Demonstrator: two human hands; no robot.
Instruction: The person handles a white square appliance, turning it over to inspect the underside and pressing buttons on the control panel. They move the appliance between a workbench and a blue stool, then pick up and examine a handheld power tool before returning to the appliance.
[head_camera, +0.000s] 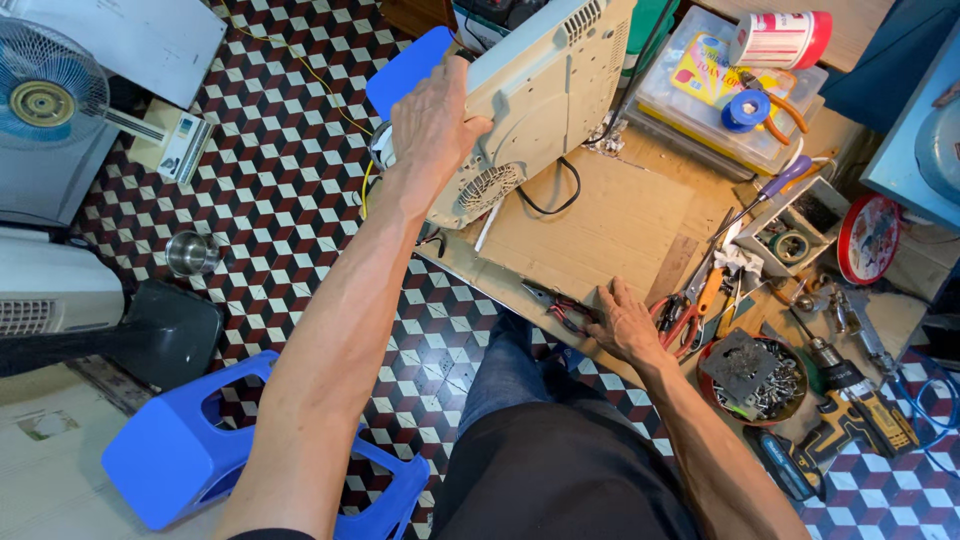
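My left hand (432, 122) grips the edge of a beige flat appliance (545, 85), held tilted on its side so its vented underside with a round fan grille faces me. A black cord (560, 190) hangs from it over a sheet of cardboard (600, 225). My right hand (622, 322) rests flat on the near edge of that cardboard, fingers spread, holding nothing. Red-handled pliers (560, 305) lie just left of it and orange-handled cutters (690, 315) just right.
A bowl of screws (755, 380), a yellow cordless drill (860, 395), screwdrivers and a clear lidded box (720, 95) of supplies crowd the right. A blue plastic stool (180, 450), a metal cup (192, 253) and a fan (45, 95) stand on the patterned tile floor at left.
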